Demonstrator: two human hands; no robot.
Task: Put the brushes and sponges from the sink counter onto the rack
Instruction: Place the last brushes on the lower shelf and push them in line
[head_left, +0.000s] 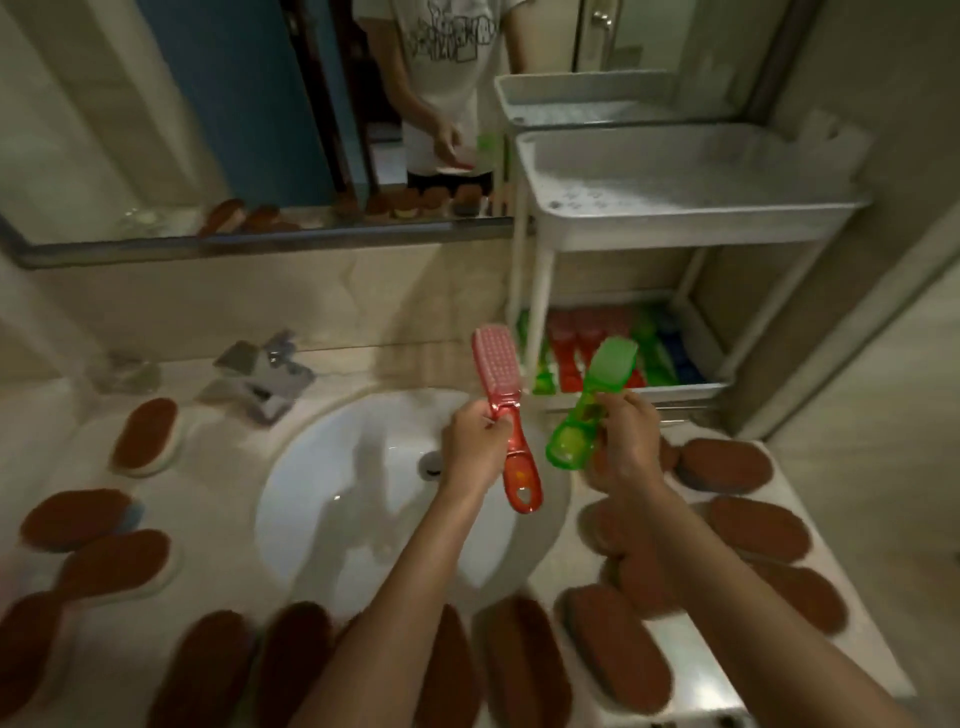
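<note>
Red brush (506, 421): held above the sink (337, 467); long axis nearly upright in view, bristle head far, pointing at the mirror and leaning slightly left, handle end near; bristles facing the camera.
Green brush (592, 405): held just right of the red brush, apart from it; long axis slanted, head up and right toward the rack (675, 228), handle end down and left.
Left hand (475, 441): curled round the red brush where head meets handle.
Right hand (626, 441): gripping the green brush along its handle.
Rack: white, two tiers, on the counter (218, 493) right of the sink; red, green and blue shelved brushes (566, 343) lying on the lower tier.
Sponges (727, 465): brown ovals, flat on the counter, ringed around the sink.
</note>
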